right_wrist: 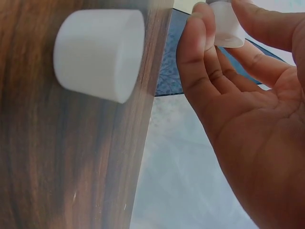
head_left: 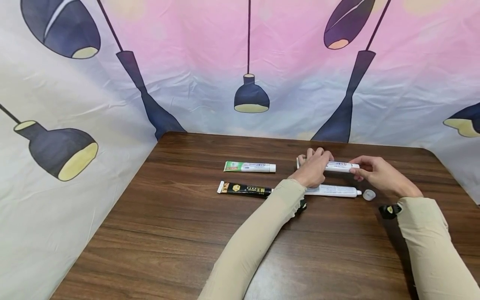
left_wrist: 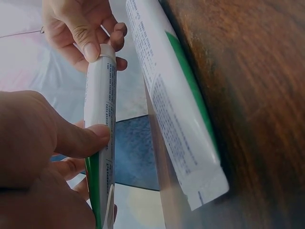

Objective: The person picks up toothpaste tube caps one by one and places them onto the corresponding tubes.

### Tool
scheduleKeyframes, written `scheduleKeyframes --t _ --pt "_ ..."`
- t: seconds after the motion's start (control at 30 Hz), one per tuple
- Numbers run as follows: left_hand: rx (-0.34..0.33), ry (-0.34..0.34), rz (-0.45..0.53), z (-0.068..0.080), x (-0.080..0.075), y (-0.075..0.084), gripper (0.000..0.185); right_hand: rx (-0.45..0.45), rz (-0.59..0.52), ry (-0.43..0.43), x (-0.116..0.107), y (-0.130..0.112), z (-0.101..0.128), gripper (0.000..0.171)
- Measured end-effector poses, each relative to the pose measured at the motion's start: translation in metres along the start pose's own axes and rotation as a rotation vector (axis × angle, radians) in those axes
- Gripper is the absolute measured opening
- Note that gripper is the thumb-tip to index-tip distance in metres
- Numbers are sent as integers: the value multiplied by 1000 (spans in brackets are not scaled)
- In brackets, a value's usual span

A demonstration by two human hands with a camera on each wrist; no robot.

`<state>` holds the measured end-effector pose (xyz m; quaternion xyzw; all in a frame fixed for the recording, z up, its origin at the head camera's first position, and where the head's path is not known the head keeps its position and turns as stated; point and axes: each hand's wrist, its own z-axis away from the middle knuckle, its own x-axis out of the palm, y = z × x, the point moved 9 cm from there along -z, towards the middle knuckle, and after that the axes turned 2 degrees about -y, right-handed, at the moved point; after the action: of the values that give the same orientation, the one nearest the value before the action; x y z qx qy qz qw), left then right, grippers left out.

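Both hands hold one slim white plastic tube with small print and a green stripe (head_left: 339, 166), lifted just above the far right part of the dark wood-grain bench (head_left: 168, 233). The left hand (head_left: 313, 168) wraps its fingers and thumb around the tube's flat tail end; from the left wrist view the thumb presses against the tube's side. The right hand (head_left: 376, 174) pinches the tube's white cap (right_wrist: 227, 27) between thumb and fingertips — that cap sits on the tube's right end.

Just in front of the held tube lies a longer white plastic tube (head_left: 331, 191) flat on the bench, its open nozzle pointing right. A small loose white round cap (head_left: 369, 194) stands on the bench just beside that nozzle — apart from it, near the right wrist.

Further left lie two more tubes, well apart from the hands: a white tube with a green tail (head_left: 249, 167) behind, and a black tube with yellow print (head_left: 245, 189) in front, partly covered at its right end by the left sleeve.
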<state>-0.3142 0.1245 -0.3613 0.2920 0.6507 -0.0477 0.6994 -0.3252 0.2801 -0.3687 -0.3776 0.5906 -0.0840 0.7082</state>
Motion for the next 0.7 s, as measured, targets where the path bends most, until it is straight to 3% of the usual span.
scheduleKeyframes --t 0.43,0.7 --pt "-4 2 -1 1 -1 1 51 -24 -47 6 1 -2 2 26" --pt "-4 7 -2 1 -2 1 50 13 -51 1 0 3 1 26"
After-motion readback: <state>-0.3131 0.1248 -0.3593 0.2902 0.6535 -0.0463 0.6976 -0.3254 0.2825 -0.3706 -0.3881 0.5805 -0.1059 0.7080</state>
